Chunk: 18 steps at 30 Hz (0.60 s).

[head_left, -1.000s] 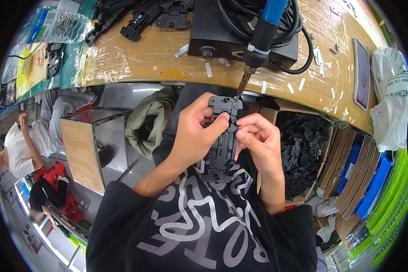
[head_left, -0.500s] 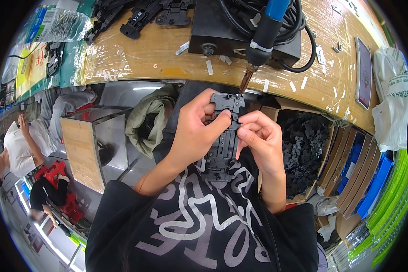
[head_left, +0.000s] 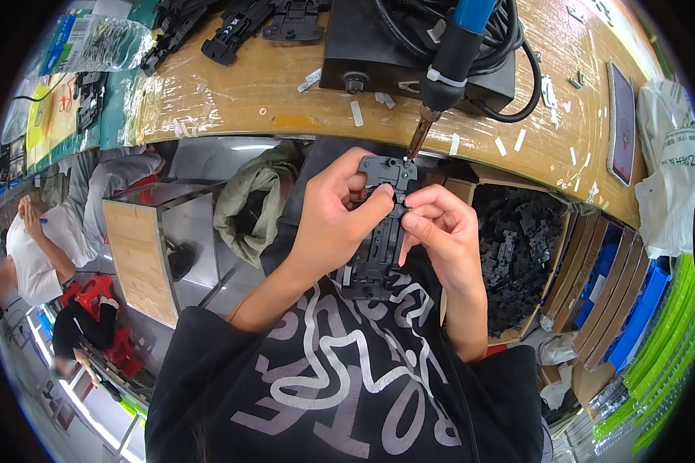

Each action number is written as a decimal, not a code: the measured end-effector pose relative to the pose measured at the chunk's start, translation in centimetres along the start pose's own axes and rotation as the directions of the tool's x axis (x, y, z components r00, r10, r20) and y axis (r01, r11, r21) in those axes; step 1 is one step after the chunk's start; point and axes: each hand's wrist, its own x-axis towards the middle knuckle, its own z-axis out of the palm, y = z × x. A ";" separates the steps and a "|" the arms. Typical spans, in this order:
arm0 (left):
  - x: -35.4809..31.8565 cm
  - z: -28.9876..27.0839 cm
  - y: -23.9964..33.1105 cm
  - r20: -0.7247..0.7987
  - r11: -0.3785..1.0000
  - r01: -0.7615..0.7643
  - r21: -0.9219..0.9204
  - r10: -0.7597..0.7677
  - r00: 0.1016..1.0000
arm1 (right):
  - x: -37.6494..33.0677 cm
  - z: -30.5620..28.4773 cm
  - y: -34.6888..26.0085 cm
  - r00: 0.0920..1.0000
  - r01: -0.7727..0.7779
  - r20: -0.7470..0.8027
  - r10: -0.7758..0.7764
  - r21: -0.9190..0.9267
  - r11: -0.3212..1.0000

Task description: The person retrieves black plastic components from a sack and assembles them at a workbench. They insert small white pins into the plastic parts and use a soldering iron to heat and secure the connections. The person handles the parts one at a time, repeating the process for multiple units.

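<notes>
A long black plastic part point(head_left: 374, 261) with screws and slots is held up in front of my chest, its far end just below the table edge. My left hand point(head_left: 333, 210) is closed round its left side, thumb pressed on its face. At its right edge my right hand point(head_left: 446, 230) is closed, thumb and forefinger pinched together there; any small piece between them is hidden. A soldering iron point(head_left: 445, 71) with a blue and black handle points downward, its metal tip at or almost touching the part's far right corner.
A black box point(head_left: 340, 65) with coiled cable stands on the table. Similar black parts point(head_left: 235, 35) lie at the far left. A carton of small black pieces point(head_left: 510, 262) is at my right, a phone point(head_left: 620, 123) beyond it. Two other people sit at the left.
The part's near end has swung slightly up and left, away from me. Both hands keep their hold, the right fingers shifting a little along the edge.
</notes>
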 end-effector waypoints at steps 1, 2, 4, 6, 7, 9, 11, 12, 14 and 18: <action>0.1 0.0 0.0 0.001 1.000 0.002 0.006 -0.002 1.000 | 0.1 -0.1 0.1 1.000 -0.002 -0.002 0.002 -0.002 1.000; 0.1 -0.1 0.0 0.001 1.000 0.001 0.010 -0.001 1.000 | 0.1 -0.1 0.1 1.000 -0.005 -0.005 0.005 -0.003 1.000; 0.1 -0.1 0.0 -0.001 1.000 -0.004 0.019 0.004 1.000 | 0.1 0.0 0.0 1.000 -0.005 -0.006 0.005 -0.006 1.000; -0.1 0.0 0.0 -0.009 1.000 -0.011 0.014 0.011 1.000 | 0.1 0.0 0.0 1.000 -0.001 -0.003 0.001 -0.006 1.000; 0.0 0.1 0.0 -0.011 1.000 -0.013 0.010 0.013 1.000 | 0.1 0.0 0.0 1.000 0.002 -0.005 -0.002 -0.004 1.000; 0.2 0.1 -0.2 -0.019 1.000 -0.019 0.014 0.019 1.000 | 0.2 0.0 0.0 1.000 0.004 -0.010 -0.004 -0.009 1.000; 0.3 0.2 -0.2 -0.021 1.000 -0.022 0.017 0.022 1.000 | 0.3 -0.2 0.1 1.000 0.005 -0.019 -0.005 -0.021 1.000; 0.3 0.2 -0.1 -0.019 1.000 -0.021 0.017 0.022 1.000 | 0.3 -0.1 0.0 1.000 0.009 -0.018 -0.009 -0.023 1.000; 0.3 0.2 -0.1 -0.017 1.000 -0.022 0.016 0.022 1.000 | 0.2 0.0 -0.1 1.000 0.015 -0.019 -0.015 -0.027 1.000; 0.2 0.2 0.0 -0.017 1.000 -0.020 0.011 0.020 1.000 | 0.2 -0.1 0.0 1.000 0.026 -0.014 -0.026 -0.018 0.999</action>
